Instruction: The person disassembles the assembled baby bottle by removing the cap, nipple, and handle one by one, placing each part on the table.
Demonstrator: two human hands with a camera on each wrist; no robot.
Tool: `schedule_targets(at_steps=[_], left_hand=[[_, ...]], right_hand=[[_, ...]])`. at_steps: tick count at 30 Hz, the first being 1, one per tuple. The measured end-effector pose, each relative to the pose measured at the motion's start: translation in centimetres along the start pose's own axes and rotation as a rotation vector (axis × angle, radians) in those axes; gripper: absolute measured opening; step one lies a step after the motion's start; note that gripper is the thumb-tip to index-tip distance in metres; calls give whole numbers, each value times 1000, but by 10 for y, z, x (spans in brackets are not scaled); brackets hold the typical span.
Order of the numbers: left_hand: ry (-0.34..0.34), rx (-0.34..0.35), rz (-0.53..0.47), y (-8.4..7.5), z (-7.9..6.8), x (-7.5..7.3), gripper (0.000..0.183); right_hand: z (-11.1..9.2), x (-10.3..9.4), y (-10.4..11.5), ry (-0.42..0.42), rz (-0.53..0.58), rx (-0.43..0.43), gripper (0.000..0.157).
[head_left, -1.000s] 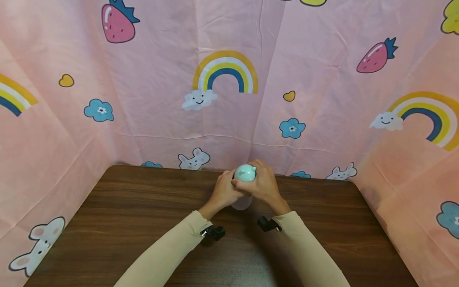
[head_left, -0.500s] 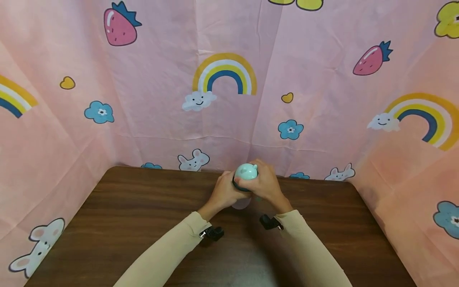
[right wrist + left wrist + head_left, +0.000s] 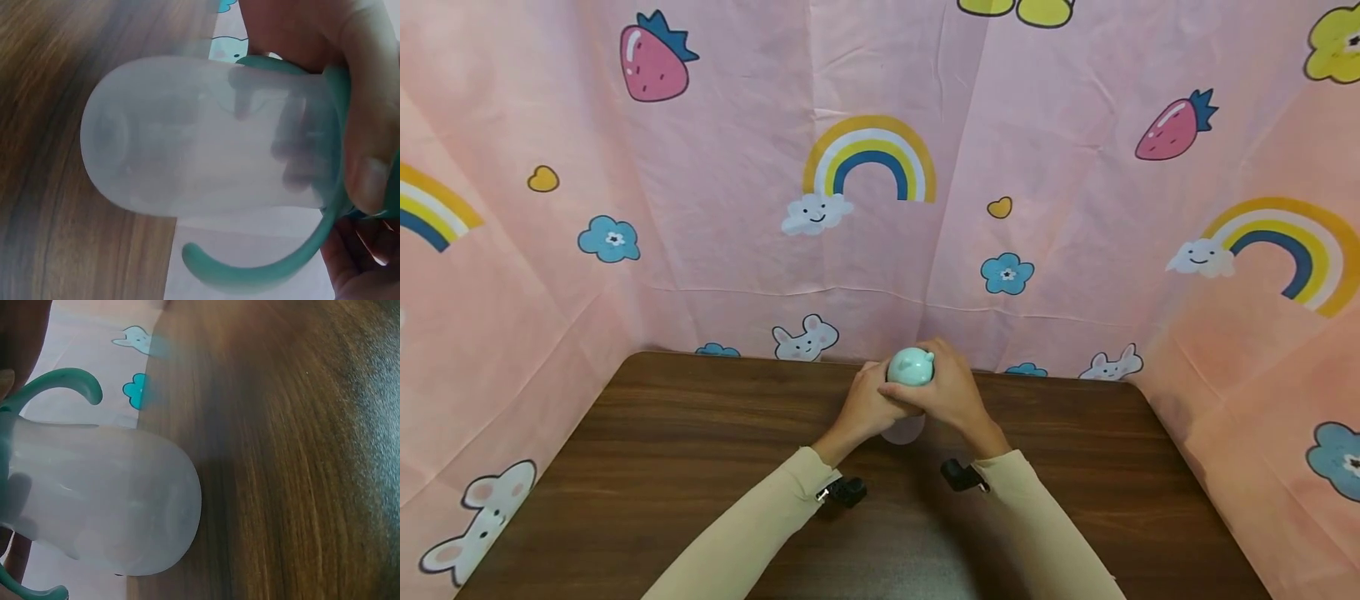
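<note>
A baby bottle stands between both hands in the head view, its frosted clear body (image 3: 903, 430) showing below them. Its mint green cap (image 3: 912, 367), rounded with a small bump, pokes up above. My left hand (image 3: 867, 403) grips the bottle around the neck, its thumb (image 3: 370, 181) lying across the green collar. My right hand (image 3: 952, 390) wraps the cap higher up, with the thumb across its near side. Two curved green handles flare from the collar, one handle (image 3: 65, 380) beside the right hand and another handle (image 3: 40, 592) by the left. Palms hide most of the collar.
A dark wood-grain table (image 3: 722, 442) lies beneath the hands. Behind and on both sides hangs a pink printed curtain (image 3: 722, 208), meeting the table's back edge. Black wrist cameras are strapped to both sleeves, including this camera (image 3: 847, 492) on the left.
Half a second ago the cap tipped back and a dark ring showed beneath it; now it sits lower and the ring is covered. Both hands keep their hold and have shifted only slightly.
</note>
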State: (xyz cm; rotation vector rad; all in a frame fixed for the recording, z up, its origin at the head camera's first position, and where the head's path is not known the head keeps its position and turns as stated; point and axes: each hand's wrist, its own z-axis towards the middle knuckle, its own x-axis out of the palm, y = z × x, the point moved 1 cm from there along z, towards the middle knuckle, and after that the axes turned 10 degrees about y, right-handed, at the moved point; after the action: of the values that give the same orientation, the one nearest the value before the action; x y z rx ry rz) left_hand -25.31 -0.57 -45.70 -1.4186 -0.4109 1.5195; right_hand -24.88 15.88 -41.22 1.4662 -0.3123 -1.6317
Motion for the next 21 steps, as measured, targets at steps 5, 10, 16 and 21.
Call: schedule_targets(at_steps=[5, 10, 16, 21], left_hand=[[7, -5, -18, 0, -1, 1, 70], [16, -24, -10, 1, -2, 1, 74], [21, -41, -16, 1, -6, -1, 83], [30, -24, -21, 3, -13, -5, 86]], right_hand=[[-5, 1, -4, 4, 75, 33, 80], [-12, -2, -8, 21, 117, 35, 85], [-22, -6, -16, 33, 172, 12, 80], [-27, -6, -20, 24, 174, -10, 74]])
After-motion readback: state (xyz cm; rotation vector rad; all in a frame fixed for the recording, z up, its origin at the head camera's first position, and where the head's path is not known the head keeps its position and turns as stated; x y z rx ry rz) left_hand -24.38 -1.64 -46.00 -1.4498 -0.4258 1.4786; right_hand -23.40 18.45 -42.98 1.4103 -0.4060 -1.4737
